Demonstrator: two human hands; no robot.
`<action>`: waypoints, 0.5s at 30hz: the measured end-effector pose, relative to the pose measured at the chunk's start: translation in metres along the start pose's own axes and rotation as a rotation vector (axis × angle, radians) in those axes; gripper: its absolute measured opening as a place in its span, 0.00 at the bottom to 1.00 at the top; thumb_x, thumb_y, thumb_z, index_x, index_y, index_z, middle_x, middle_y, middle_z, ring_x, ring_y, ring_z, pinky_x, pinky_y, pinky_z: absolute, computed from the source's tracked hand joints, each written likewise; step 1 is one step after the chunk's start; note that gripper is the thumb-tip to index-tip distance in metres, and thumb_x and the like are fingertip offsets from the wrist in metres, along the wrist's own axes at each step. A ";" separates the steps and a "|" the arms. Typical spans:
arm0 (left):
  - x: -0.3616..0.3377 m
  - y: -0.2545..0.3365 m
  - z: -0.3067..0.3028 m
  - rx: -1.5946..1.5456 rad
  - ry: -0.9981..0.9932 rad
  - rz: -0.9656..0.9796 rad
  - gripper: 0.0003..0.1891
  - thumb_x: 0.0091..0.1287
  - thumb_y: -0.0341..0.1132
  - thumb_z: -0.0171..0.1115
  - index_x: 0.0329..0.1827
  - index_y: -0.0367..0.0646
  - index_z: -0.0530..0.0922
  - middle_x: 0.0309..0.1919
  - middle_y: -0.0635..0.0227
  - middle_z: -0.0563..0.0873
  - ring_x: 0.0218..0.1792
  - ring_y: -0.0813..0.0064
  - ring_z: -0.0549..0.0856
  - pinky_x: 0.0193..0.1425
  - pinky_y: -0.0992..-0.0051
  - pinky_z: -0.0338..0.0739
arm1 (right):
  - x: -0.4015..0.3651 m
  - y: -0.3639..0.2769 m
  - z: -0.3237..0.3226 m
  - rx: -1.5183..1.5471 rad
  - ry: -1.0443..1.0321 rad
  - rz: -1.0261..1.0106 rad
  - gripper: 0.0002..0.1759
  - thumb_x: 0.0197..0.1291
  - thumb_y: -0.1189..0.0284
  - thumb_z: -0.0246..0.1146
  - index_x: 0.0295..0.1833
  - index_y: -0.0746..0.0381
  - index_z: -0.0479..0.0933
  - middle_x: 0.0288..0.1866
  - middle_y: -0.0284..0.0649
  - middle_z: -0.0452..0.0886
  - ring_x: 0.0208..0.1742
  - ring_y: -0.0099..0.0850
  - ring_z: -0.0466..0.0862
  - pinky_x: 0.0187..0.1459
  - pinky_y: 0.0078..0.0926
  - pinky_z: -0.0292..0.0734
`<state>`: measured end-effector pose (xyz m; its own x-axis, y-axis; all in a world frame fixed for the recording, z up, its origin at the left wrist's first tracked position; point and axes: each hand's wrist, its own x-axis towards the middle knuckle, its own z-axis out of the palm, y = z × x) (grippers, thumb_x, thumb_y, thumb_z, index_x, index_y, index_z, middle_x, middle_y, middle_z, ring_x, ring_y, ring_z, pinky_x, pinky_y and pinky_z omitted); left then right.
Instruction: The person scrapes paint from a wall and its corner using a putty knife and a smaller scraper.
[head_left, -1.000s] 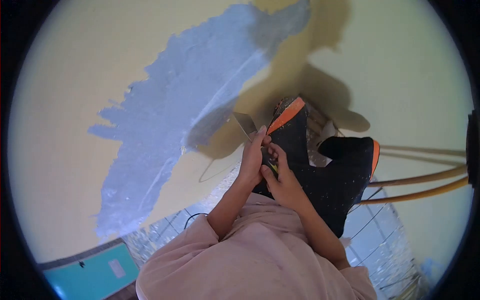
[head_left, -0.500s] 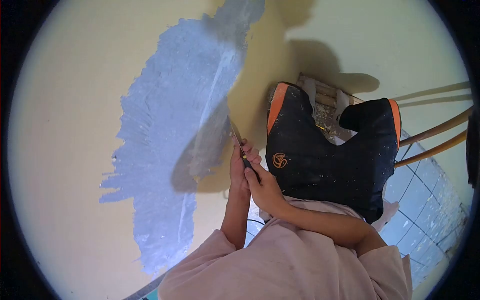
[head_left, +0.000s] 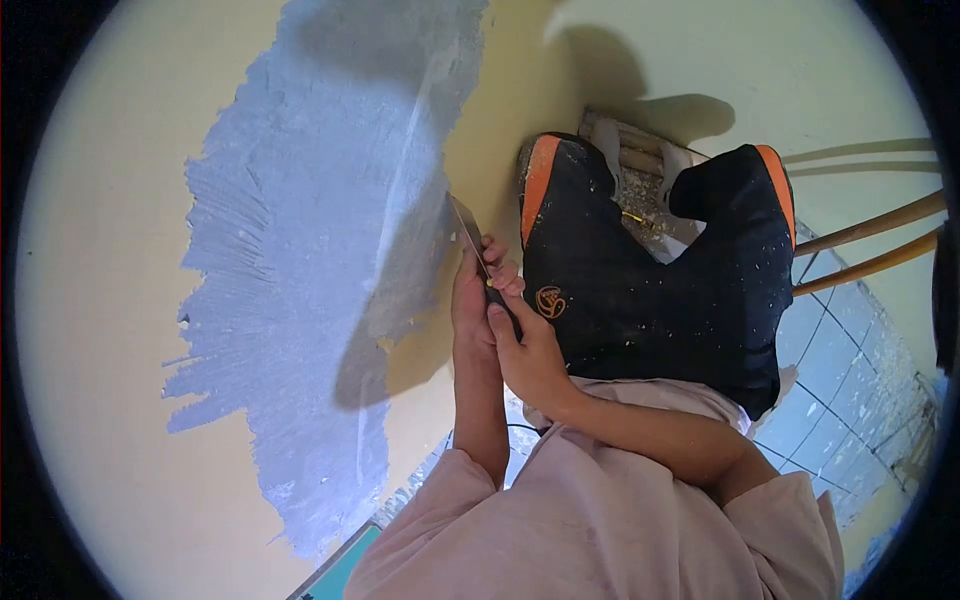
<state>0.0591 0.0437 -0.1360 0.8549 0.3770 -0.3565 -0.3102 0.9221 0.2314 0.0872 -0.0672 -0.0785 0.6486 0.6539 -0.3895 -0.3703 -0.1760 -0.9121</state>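
A scraper [head_left: 470, 228] with a thin flat blade and a dark handle is held in both my hands, its tip at the right edge of a bare grey-blue patch [head_left: 320, 200] on the cream wall [head_left: 110, 260]. My right hand [head_left: 532, 362] is closed round the handle, thumb lying along it. Farther up, my left hand [head_left: 474, 300] is closed about the blade and the front of the handle, fingers curled over. Whether the edge presses on the wall cannot be made out.
My legs in dark trousers [head_left: 650, 310], dusted with flakes, are bent on the right. Beyond my knees is a slatted wooden piece [head_left: 640, 155] with debris. Two brown curved bars [head_left: 870, 228] reach in from the right. Blue floor tiles [head_left: 825, 350] carry paint flakes.
The view has tilted, so the wall patch sits farther left and my legs higher. The scraper and both hands appear slightly higher; both grips stay the same.
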 end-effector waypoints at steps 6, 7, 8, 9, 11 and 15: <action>0.004 -0.021 0.039 0.266 0.306 0.076 0.12 0.72 0.45 0.45 0.42 0.45 0.66 0.27 0.74 0.69 0.21 0.82 0.69 0.25 0.79 0.69 | 0.006 0.003 -0.009 0.113 -0.002 0.068 0.20 0.64 0.65 0.51 0.55 0.66 0.71 0.28 0.56 0.79 0.29 0.39 0.82 0.35 0.31 0.73; -0.003 -0.026 0.045 0.377 0.361 0.113 0.13 0.72 0.47 0.44 0.41 0.47 0.67 0.25 0.76 0.69 0.19 0.82 0.69 0.22 0.79 0.67 | 0.000 0.004 -0.011 0.051 0.042 -0.036 0.20 0.64 0.65 0.52 0.56 0.66 0.71 0.28 0.55 0.79 0.28 0.37 0.81 0.34 0.30 0.73; -0.007 -0.024 0.038 0.377 0.351 0.110 0.13 0.72 0.47 0.44 0.41 0.47 0.67 0.25 0.76 0.69 0.19 0.82 0.69 0.22 0.79 0.67 | -0.003 0.005 -0.010 0.049 0.049 -0.044 0.20 0.64 0.65 0.52 0.56 0.66 0.71 0.28 0.55 0.79 0.28 0.37 0.81 0.34 0.30 0.73; -0.011 -0.022 0.024 0.225 0.308 0.071 0.13 0.72 0.47 0.44 0.41 0.47 0.67 0.25 0.76 0.70 0.20 0.82 0.69 0.23 0.79 0.67 | -0.006 0.007 -0.008 0.018 0.040 -0.057 0.19 0.64 0.66 0.51 0.56 0.65 0.71 0.28 0.54 0.79 0.27 0.36 0.80 0.34 0.29 0.73; 0.002 -0.001 0.000 0.053 0.190 0.035 0.13 0.72 0.47 0.44 0.40 0.48 0.66 0.25 0.76 0.69 0.19 0.83 0.68 0.23 0.78 0.67 | 0.007 -0.002 0.000 0.071 -0.010 0.047 0.19 0.64 0.67 0.52 0.56 0.66 0.71 0.27 0.52 0.79 0.24 0.35 0.76 0.31 0.28 0.72; 0.025 -0.002 0.034 0.070 0.274 0.069 0.12 0.72 0.46 0.43 0.40 0.47 0.66 0.25 0.77 0.68 0.18 0.83 0.66 0.21 0.77 0.66 | 0.027 -0.020 -0.008 0.013 -0.039 0.081 0.18 0.63 0.68 0.52 0.54 0.67 0.72 0.27 0.52 0.78 0.24 0.34 0.76 0.31 0.28 0.71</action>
<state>0.0957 0.0479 -0.1144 0.6855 0.4571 -0.5668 -0.3262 0.8887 0.3222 0.1179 -0.0520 -0.0724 0.5900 0.6662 -0.4561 -0.4287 -0.2202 -0.8762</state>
